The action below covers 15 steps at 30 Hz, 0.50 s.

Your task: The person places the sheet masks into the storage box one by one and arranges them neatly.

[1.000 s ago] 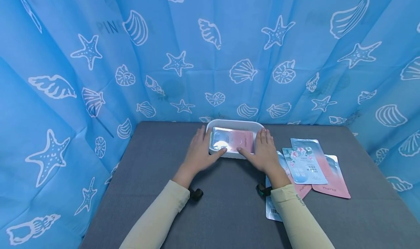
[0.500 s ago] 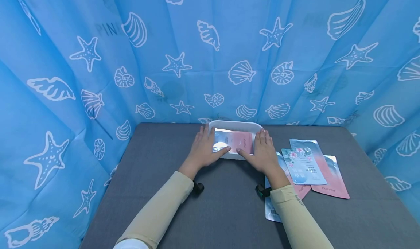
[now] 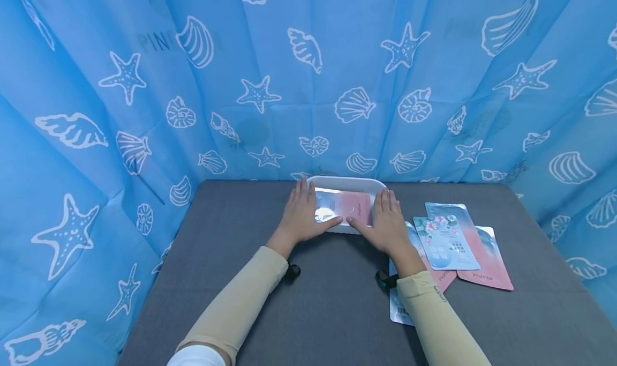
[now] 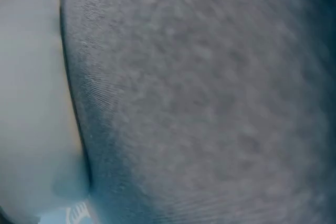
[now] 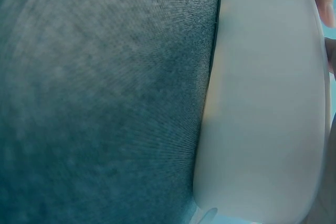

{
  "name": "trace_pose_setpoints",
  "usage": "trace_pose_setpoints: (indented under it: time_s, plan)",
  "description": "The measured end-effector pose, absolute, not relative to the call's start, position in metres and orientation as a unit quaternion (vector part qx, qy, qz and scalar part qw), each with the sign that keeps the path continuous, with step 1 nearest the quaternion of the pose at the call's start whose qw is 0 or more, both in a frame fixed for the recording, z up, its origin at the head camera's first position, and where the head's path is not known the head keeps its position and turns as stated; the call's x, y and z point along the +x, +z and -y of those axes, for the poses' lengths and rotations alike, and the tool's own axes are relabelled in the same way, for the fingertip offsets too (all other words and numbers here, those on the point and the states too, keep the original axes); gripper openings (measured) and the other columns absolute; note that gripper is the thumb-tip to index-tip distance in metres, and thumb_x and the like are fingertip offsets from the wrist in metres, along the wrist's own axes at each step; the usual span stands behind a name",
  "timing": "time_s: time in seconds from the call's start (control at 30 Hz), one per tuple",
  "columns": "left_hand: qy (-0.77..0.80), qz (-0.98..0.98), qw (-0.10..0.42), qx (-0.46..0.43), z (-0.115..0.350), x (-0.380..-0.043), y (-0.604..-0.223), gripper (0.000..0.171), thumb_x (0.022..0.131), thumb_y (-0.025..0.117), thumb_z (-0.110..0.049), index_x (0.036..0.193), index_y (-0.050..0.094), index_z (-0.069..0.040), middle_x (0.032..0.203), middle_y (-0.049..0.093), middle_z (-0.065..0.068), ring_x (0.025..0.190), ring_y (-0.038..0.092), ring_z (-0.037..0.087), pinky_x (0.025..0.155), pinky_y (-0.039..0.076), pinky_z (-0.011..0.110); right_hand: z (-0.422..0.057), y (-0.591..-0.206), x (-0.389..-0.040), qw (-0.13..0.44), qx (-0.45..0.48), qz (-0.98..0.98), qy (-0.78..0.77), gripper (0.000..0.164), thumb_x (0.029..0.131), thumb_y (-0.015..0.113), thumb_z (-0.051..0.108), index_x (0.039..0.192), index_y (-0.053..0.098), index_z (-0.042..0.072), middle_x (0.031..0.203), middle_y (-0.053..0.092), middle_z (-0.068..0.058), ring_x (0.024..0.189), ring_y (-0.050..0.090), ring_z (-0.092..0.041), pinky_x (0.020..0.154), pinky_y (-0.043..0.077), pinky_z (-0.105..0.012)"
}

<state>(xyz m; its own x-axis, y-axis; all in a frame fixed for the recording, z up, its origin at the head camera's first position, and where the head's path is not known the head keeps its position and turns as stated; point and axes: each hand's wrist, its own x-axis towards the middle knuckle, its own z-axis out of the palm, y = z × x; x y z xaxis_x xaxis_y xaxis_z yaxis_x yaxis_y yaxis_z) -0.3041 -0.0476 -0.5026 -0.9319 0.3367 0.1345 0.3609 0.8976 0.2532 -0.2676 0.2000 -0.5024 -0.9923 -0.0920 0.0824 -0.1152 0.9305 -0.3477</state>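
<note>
A white oblong plastic bin (image 3: 346, 182) sits at the back of the grey table, with a shiny blue-and-pink foil sachet (image 3: 354, 207) lying flat inside. My left hand (image 3: 300, 216) lies along the bin's left end, fingers straight, thumb stretched over the front rim. At the right end my right hand (image 3: 388, 224) mirrors it, its thumb tip also by the front rim. The thumbs nearly meet. In the left wrist view only the bin's wall (image 4: 37, 98) and cloth show. The right wrist view has the wall (image 5: 262, 103) and fingertips at its edge.
To the right of my right hand lie several overlapping foil sachets (image 3: 448, 243), blue and pink, one with printed flowers. My right forearm partly covers one. Behind the grey table (image 3: 332, 312) hangs a blue curtain (image 3: 284, 60) with white seashell prints.
My left hand has slid a little right along the bin's left end, now covering that rim and the sachet's left edge. The right hand and the bin look nearly unmoved.
</note>
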Motion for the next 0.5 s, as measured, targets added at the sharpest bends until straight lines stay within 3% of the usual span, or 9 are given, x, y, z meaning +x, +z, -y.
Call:
trace_pose_setpoints:
  time_s: [0.5]
  plan:
    - [-0.108,0.978,0.053,-0.170,0.0445,-0.3045,-0.5058,0.132,0.085,0.044,-0.095,0.168,0.014,0.004,0.178,0.009,0.024,0.167,0.006,0.038,0.135,0.013,0.049,-0.2012,-0.5018,-0.2675,0.030,0.049,0.983,0.176,0.124,0.093,0.050,0.082,0.165,0.010,-0.011,0.176,0.001,-0.029,0.165,-0.001,-0.048,0.133,0.007,-0.062]
